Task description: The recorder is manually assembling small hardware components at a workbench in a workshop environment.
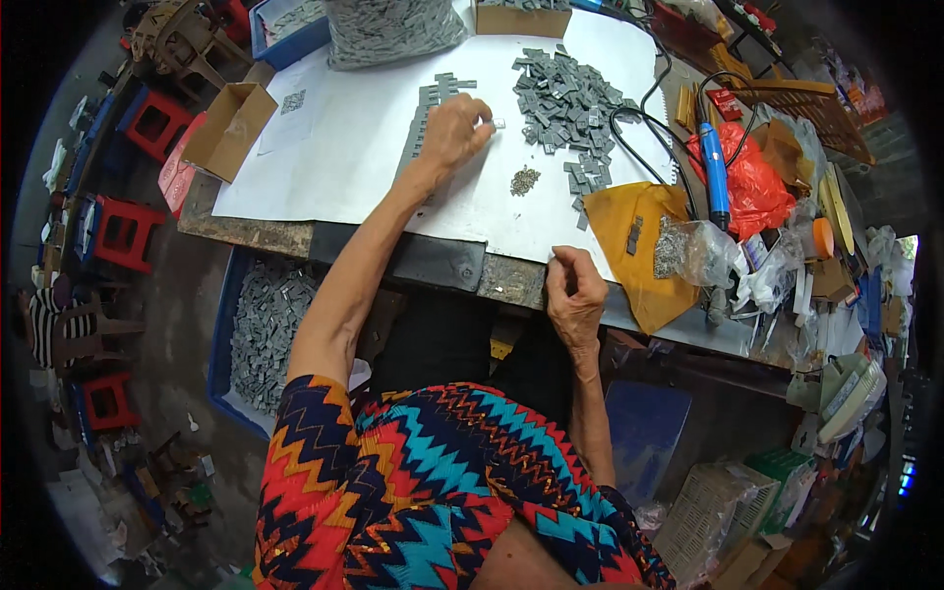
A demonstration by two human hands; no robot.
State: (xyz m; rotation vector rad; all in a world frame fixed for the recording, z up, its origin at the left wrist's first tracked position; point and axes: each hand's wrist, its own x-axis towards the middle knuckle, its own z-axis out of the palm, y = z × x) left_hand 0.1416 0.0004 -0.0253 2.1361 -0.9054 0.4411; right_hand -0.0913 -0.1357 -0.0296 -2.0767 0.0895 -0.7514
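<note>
My left hand (454, 133) is over the white sheet, its fingers curled closed beside rows of flat grey plastic pieces (417, 138). What its fingertips hold, if anything, is hidden; a small pale piece (499, 124) shows just right of them. Near the table's front edge, my right hand (578, 295) has thumb and forefinger bent together, and I cannot make out anything between them. Between the hands, a little heap of small brassy metal parts (524, 181) lies on the sheet. A large loose pile of grey plastic pieces (565, 98) spreads to the right of it.
A clear bag of grey pieces (393, 34) and an open cardboard box (230, 131) stand on the table (251, 232). At right are a blue corded electric screwdriver (714, 177), an orange-yellow sheet (619, 226) and a red bag (752, 187). A blue crate (224, 324) sits below left.
</note>
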